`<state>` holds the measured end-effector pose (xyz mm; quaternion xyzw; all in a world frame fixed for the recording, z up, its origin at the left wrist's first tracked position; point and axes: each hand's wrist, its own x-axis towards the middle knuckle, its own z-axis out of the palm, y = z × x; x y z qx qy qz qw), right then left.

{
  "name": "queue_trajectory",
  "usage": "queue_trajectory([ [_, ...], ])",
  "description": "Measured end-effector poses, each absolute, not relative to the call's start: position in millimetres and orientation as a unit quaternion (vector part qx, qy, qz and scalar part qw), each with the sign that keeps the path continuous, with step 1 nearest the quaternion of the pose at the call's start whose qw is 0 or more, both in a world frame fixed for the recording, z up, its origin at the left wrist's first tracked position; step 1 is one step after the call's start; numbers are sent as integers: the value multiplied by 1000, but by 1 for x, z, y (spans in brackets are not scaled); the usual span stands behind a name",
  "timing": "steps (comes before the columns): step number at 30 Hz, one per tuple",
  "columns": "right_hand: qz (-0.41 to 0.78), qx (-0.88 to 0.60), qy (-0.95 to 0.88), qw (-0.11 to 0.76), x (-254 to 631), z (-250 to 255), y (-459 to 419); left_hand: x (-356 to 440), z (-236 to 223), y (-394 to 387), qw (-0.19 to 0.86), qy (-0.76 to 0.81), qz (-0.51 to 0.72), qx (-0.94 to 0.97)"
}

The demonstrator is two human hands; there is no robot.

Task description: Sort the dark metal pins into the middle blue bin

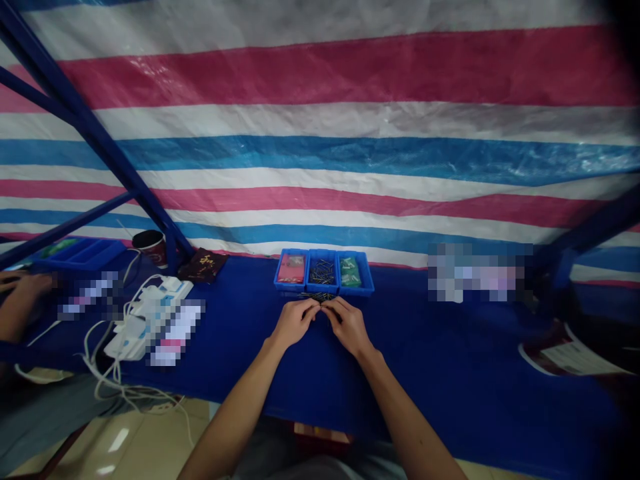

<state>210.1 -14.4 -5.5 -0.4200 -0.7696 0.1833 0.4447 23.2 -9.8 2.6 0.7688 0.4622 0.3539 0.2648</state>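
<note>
My left hand [295, 321] and my right hand [349, 325] meet over the blue tabletop, fingers pinched with the tips almost touching. Whatever sits between the fingertips is too small to make out. Just beyond them lies a small pile of dark, thin, screw-like pieces [320, 296]. It lies right in front of three joined blue bins [356, 291]. The left bin shows a red packet [291, 272], and the middle one contains more dark screw-like pieces [323, 272]. In the right bin, small pale pieces lie on something green [350, 272].
On the left are a white power strip [127, 339] with tangled cables, a dark brown packet [203, 265] and a cup [150, 248]. Another person's hand [30, 293] is at far left, near a blue tray [97, 253]. Blue frame posts [125, 170] stand before striped sheeting.
</note>
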Motion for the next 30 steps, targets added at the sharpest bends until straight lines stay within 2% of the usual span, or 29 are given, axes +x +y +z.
queue_trajectory([
  [30,184,-425,-770,438,211,-1,-16,23,2,-10,267,456,362,768],
])
